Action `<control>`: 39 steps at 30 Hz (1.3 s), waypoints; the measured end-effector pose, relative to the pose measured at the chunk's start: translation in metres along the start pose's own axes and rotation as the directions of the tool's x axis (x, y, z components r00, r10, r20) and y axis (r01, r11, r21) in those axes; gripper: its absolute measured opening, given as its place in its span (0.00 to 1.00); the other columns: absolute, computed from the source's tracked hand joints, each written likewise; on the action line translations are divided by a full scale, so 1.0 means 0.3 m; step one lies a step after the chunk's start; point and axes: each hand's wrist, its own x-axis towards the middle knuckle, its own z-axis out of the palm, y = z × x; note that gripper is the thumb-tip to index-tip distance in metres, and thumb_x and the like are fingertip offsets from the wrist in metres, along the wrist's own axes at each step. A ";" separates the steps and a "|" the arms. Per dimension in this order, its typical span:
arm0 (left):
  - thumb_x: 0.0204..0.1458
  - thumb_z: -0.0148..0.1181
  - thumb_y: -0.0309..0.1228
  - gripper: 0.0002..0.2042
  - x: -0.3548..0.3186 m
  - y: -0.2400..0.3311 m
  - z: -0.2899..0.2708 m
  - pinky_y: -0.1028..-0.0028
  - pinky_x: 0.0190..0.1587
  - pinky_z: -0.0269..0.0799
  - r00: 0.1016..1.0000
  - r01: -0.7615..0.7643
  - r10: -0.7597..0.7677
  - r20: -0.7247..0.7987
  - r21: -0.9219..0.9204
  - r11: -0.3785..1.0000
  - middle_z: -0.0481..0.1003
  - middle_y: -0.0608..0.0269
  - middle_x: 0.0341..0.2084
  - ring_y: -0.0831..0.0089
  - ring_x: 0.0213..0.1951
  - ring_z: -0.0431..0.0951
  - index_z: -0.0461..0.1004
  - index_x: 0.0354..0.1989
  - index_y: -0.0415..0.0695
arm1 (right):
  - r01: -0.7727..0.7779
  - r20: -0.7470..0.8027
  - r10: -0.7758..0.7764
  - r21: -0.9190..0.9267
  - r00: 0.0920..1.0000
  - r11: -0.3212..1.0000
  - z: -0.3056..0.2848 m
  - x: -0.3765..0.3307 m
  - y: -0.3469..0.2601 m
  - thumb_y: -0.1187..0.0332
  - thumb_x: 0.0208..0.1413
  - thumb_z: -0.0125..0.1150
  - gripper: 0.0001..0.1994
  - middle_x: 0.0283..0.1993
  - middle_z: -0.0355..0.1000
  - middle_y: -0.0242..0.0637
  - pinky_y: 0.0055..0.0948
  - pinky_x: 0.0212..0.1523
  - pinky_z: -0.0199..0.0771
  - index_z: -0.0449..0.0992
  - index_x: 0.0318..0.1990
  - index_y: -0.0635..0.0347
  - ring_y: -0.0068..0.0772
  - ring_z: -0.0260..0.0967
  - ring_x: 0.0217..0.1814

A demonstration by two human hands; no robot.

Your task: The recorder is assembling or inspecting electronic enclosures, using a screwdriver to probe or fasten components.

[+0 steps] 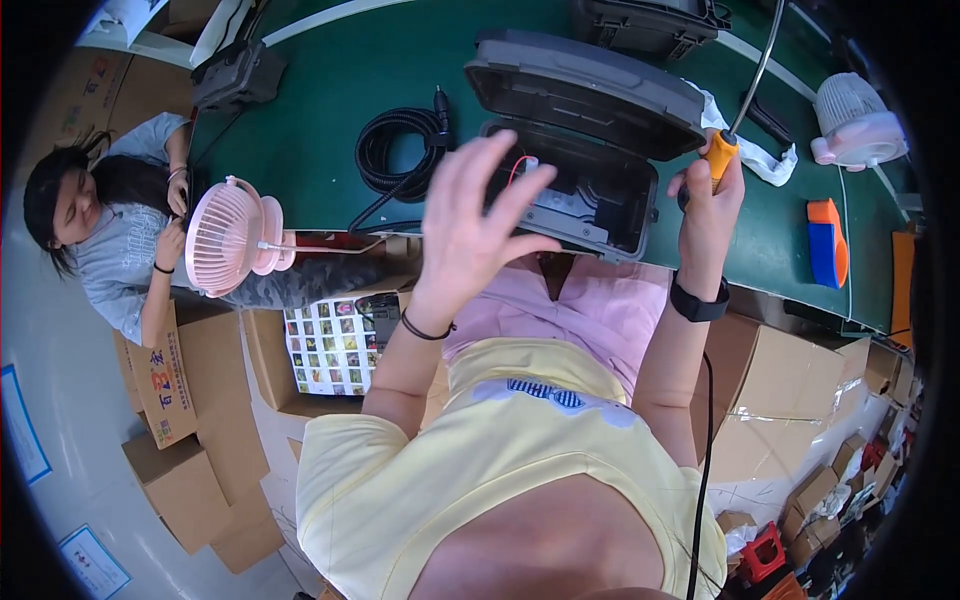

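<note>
My right hand (712, 215) is wrapped round the orange and black handle of a screwdriver (722, 155), its long metal shaft pointing up and away. Beside it on the green table lies a dark grey plastic case (640, 215) with its hinged lid (590, 95) raised. Inside the case are a grey metal-looking part (560, 225) and a thin red wire with a small white connector. My left hand (470, 215) hovers over the case's left side, fingers spread, holding nothing. It hides part of the case from view.
A coiled black corrugated cable (385, 150) lies left of the case. A pink fan (228, 235) stands at the left table edge near a seated co-worker (110, 210). Far right are a white fan (855, 110) and an orange-and-blue tape holder (828, 245). Cardboard boxes (790, 395) stand below.
</note>
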 end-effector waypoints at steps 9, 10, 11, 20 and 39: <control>0.33 0.84 0.35 0.53 -0.081 -0.127 0.092 0.53 0.62 0.71 0.892 0.315 -0.437 -0.113 -0.537 0.782 0.44 0.52 0.70 0.50 0.64 0.65 0.48 0.65 0.48 | -0.025 0.031 0.021 0.126 0.999 0.992 0.076 0.043 -0.052 0.50 0.59 0.65 0.20 0.41 0.72 0.32 0.16 0.28 0.68 0.72 0.45 0.58 0.19 0.69 0.35; 0.33 0.83 0.33 0.52 -0.072 -0.117 0.099 0.53 0.62 0.70 0.855 0.359 -0.503 -0.127 -0.555 0.750 0.44 0.53 0.70 0.50 0.64 0.64 0.48 0.64 0.48 | -0.070 0.054 0.069 0.030 0.996 0.997 0.088 0.047 -0.058 0.52 0.58 0.67 0.19 0.39 0.71 0.30 0.16 0.28 0.67 0.72 0.44 0.58 0.19 0.70 0.38; 0.34 0.83 0.32 0.51 -0.062 -0.106 0.107 0.54 0.62 0.70 0.812 0.400 -0.567 -0.140 -0.573 0.715 0.44 0.53 0.70 0.50 0.64 0.64 0.48 0.63 0.48 | -0.100 0.065 0.103 -0.053 0.992 0.994 0.104 0.048 -0.063 0.55 0.54 0.72 0.19 0.36 0.70 0.27 0.16 0.32 0.66 0.72 0.43 0.58 0.17 0.67 0.39; 0.40 0.79 0.25 0.39 -0.034 -0.120 0.147 0.59 0.60 0.71 0.785 0.348 -0.586 -0.202 -0.640 0.686 0.49 0.49 0.68 0.53 0.61 0.67 0.51 0.53 0.49 | 0.050 0.009 -0.050 -0.338 0.999 0.940 0.157 0.128 0.004 0.51 0.49 0.76 0.24 0.35 0.68 0.30 0.22 0.38 0.66 0.72 0.39 0.59 0.23 0.63 0.35; 0.38 0.73 0.10 0.30 -0.247 -0.134 0.204 0.63 0.56 0.77 0.884 0.026 -0.240 -0.401 -0.470 0.882 0.58 0.50 0.57 0.58 0.53 0.75 0.57 0.41 0.45 | 0.073 -0.001 -0.074 -0.084 0.997 0.994 0.177 0.190 -0.067 0.55 0.48 0.78 0.21 0.29 0.65 0.25 0.16 0.32 0.61 0.72 0.37 0.56 0.16 0.61 0.30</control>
